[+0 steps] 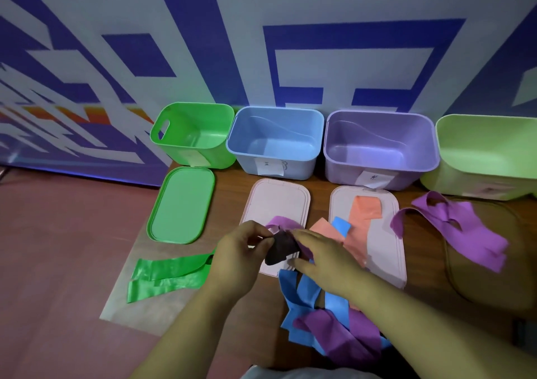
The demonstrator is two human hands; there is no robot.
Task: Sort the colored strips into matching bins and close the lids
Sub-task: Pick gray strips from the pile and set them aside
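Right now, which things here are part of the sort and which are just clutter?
Job: green bin, blue bin, purple bin, light green bin, green lid, pink lids, green strips, blue strips, purple strips, orange strips, dark strip held by left hand, right hand.
Lying about: cable, wall banner.

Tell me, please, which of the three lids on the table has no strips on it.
The green lid, far left; the left pink lid and right pink lid both carry strips.
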